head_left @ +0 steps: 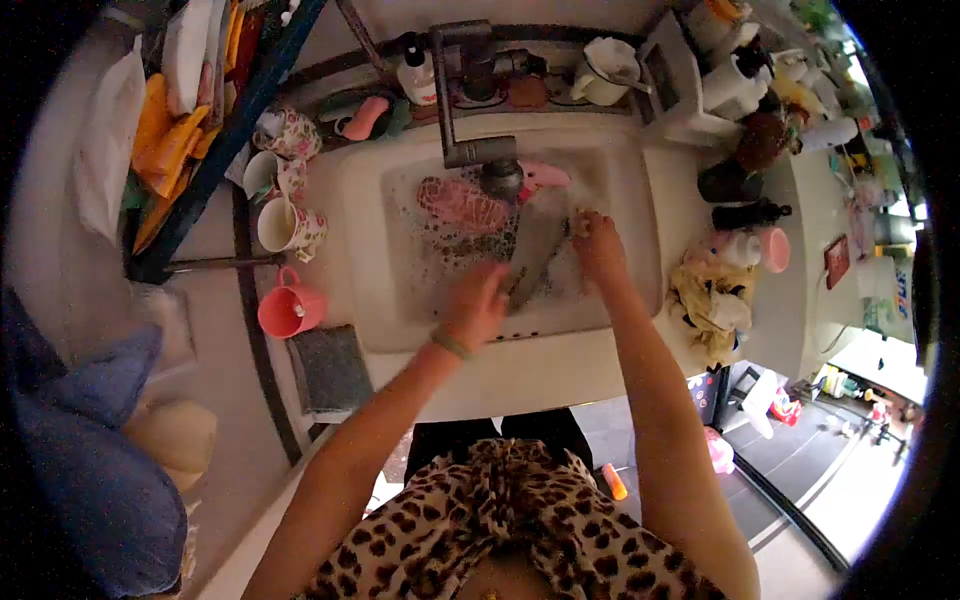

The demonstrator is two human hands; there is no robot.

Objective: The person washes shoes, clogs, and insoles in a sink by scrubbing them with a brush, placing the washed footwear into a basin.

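Note:
My right hand (598, 248) is over the right half of a white sink (365, 250), its fingers closed at the upper end of a long greyish item with a dark edge (540, 255). What kind of item it is, I cannot make out. Near its lower end is my left hand (477, 305), smeared by motion, with a band on the wrist; whether it grips the item is unclear. A pink, net-patterned item (462, 205), perhaps a shoe, lies among suds in the basin. Another pink object (545, 177) sits behind the faucet head (502, 180).
Left of the sink stand a pink mug (291, 305), a floral cup (290, 228) and a folded grey cloth (332, 368). A soap bottle (417, 75) and a white mug (605, 75) are behind. A crumpled yellowish cloth (712, 305) and small bottles lie right.

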